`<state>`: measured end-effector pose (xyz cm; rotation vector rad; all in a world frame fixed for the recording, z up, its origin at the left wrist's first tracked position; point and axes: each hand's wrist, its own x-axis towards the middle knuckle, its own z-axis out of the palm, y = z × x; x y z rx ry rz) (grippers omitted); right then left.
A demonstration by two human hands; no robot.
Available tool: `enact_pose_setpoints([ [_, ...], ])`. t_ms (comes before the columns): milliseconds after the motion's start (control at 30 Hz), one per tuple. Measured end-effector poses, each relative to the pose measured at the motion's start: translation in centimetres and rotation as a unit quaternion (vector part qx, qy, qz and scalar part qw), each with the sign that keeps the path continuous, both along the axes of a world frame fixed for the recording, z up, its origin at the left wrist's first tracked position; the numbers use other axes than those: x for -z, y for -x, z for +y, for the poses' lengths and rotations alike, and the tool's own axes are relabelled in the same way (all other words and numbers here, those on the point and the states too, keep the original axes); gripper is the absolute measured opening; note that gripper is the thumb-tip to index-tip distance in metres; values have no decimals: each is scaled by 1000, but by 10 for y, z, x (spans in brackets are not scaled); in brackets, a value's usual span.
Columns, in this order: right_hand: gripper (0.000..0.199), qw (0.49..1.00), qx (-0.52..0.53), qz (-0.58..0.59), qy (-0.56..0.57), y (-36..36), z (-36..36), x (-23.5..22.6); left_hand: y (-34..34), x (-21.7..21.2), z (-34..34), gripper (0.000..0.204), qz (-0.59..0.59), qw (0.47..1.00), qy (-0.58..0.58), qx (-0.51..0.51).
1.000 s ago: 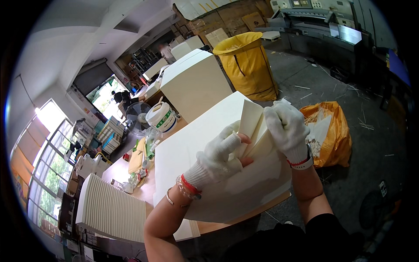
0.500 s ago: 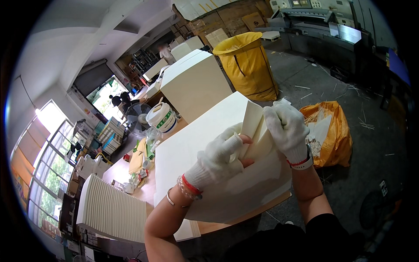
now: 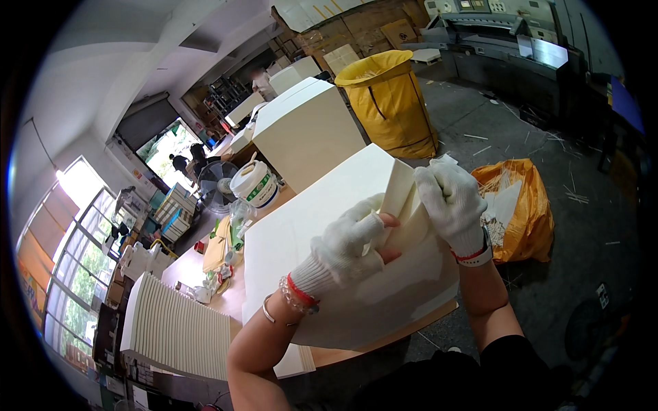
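Note:
A tall stack of large white paper sheets fills the middle of the view, its near part curling down toward me. At its right corner, my left hand, in a white knit glove with bare thumb and fingertip, is closed on the lifted sheets of paper. Close by on the right, my gloved right hand is curled into a fist at the same raised corner, gripping the sheets' edge. The fingertips of that hand are hidden, so how many sheets it holds cannot be seen.
Right of the stack stands an orange bag of paper strips; a taller yellow bag is behind. Another paper stack, a white bucket and a fan are farther off. Ridged piled pieces lie at lower left.
My hands and the sheets have hardly moved. Far off near the bright doorway, a person has shifted position.

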<state>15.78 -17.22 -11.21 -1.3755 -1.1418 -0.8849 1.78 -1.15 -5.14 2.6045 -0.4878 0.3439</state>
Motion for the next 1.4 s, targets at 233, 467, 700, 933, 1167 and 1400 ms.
enact_pose_setpoints([
  [233, 31, 995, 41, -93, -6, -5, 0, 3, -1, 4, -1, 45, -51, 999, 13, 2],
  [467, 30, 997, 51, -60, 8, -2, 1, 3, 1, -3, 5, 52, 70, 997, -32, -26],
  [700, 15, 999, 4, 30, -15, 3, 3, -1, -1, 8, 3, 47, -57, 998, -14, -3],
  [933, 20, 999, -27, 41, 4, 3, 0, 1, 2, -2, 2, 50, 6, 998, -65, -19],
  [1167, 19, 999, 35, -23, 13, 0, -1, 2, -1, 6, 1, 38, -50, 999, 7, 7],
  [1400, 27, 998, 39, -41, 14, -3, -1, 4, 0, 6, 4, 39, -5, 999, 0, -33],
])
